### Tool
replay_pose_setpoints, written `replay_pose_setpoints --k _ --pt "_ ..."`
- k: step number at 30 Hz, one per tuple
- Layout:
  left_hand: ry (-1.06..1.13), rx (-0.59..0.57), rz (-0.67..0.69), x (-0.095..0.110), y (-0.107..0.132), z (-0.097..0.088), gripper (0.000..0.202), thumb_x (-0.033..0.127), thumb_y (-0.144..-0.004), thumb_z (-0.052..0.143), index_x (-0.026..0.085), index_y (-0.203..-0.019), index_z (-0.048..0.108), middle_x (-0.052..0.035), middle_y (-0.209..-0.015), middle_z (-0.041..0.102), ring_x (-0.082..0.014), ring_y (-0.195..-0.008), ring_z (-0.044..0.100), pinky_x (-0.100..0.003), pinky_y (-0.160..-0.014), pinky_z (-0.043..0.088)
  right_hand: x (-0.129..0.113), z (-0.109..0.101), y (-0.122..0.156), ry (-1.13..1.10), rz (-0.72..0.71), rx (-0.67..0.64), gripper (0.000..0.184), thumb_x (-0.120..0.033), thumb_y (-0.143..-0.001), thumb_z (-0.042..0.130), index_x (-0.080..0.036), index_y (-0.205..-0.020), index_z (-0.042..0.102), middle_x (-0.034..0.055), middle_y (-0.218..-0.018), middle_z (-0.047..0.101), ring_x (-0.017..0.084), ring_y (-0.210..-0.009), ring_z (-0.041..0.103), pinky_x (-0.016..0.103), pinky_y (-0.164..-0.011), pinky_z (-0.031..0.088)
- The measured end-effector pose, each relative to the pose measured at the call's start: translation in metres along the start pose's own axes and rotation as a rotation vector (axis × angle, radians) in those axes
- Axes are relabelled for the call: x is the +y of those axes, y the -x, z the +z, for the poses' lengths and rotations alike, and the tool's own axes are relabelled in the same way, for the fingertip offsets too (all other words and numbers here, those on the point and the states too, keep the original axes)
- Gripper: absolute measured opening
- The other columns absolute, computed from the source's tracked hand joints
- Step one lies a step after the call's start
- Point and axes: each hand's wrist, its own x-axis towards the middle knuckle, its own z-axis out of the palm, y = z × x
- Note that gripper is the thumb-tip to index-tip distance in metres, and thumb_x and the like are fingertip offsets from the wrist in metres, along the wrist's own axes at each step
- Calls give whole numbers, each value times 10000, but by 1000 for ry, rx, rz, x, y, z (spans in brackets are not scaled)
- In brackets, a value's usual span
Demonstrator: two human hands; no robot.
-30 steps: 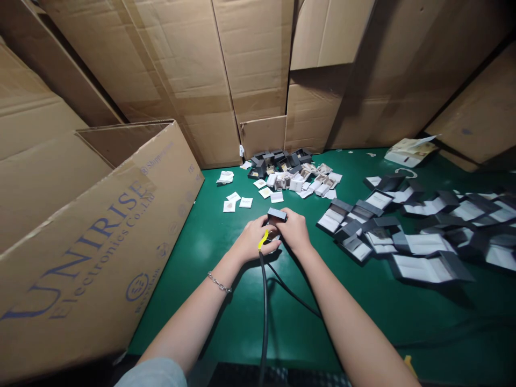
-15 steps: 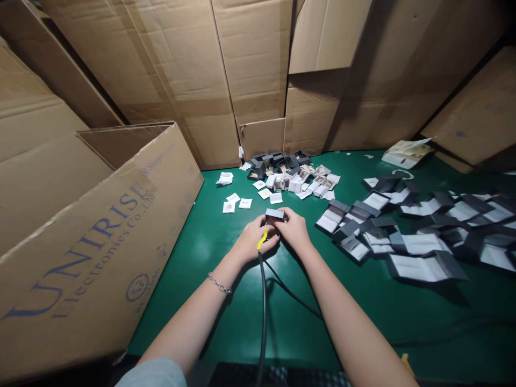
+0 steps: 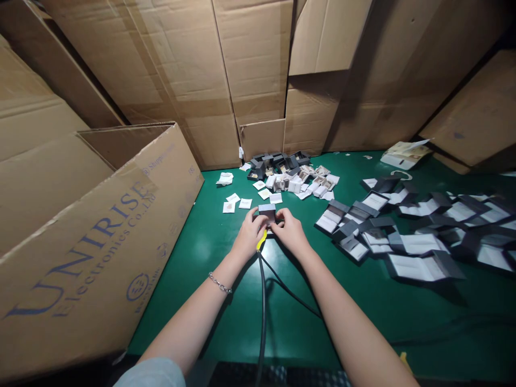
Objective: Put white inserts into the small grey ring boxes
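Both my hands meet at the middle of the green table (image 3: 226, 322) around a small dark grey box (image 3: 267, 210). My left hand (image 3: 249, 235) pinches its left side, with a yellow band (image 3: 262, 241) showing at the thumb. My right hand (image 3: 289, 232) grips the box's right side with curled fingers. The box's top face points toward me. A black cable (image 3: 263, 301) hangs from below my view up to the hands.
A heap of small grey boxes and white cards (image 3: 291, 174) lies beyond my hands. Open flat grey cases (image 3: 407, 236) spread over the right. A large printed carton (image 3: 80, 236) lies on the left. Cardboard sheets (image 3: 253, 70) wall the back.
My hands have slid slightly away from me and the small box has turned, so its lighter face now shows instead of its dark edge.
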Motion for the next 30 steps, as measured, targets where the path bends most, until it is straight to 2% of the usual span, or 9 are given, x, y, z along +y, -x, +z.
replay_pose_setpoints --k 2,6,9,12,16,23,30 --pt "34 11 1 0 -1 -1 249 176 -831 469 200 -1050 586 -94 -1328 375 -206 -1161 474 -389 -995 401 -2 0 1 50 -22 -34 136 -245 -692 521 -213 -823 506 -1 -808 609 135 -673 564 263 -657 425" --pt "73 7 -25 2 -2 -5 257 176 -833 465 218 -1021 636 -58 -1162 520 -178 -1083 530 -345 -974 422 -4 0 4 115 -107 -86 100 -229 -715 497 -210 -789 561 11 -818 636 144 -737 559 260 -697 414" --pt "58 11 -56 6 -2 -10 241 190 -816 499 218 -997 655 -53 -1110 543 -175 -1030 555 -324 -939 446 -7 -1 5 126 -145 -119 165 -174 -724 442 -209 -748 602 14 -815 653 142 -764 563 254 -736 406" --pt "18 1 -79 9 -1 -15 239 182 -791 530 217 -991 657 -56 -1103 540 -182 -1009 558 -323 -910 459 -9 -4 4 73 -72 -125 270 -107 -688 378 -214 -728 624 2 -793 663 136 -766 570 238 -739 403" --pt "-78 -44 -88 12 -1 -20 250 172 -765 555 217 -992 651 -61 -1050 544 -195 -955 564 -332 -857 470 -10 -5 2 11 27 -129 284 -102 -642 367 -210 -689 626 -11 -728 653 140 -731 566 229 -701 406" --pt "-193 -101 -118 14 -2 -26 229 193 -750 575 225 -961 659 -65 -974 536 -219 -942 537 -352 -826 466 -11 -3 4 30 7 -164 239 -115 -617 391 -215 -631 608 -20 -664 627 142 -678 545 237 -690 396" --pt "-158 -57 -135 17 -2 -22 213 201 -775 537 221 -950 655 -61 -958 512 -198 -889 544 -351 -809 478 -13 -3 4 69 -13 -175 187 -122 -630 411 -208 -572 567 -14 -671 626 141 -683 546 235 -677 388"
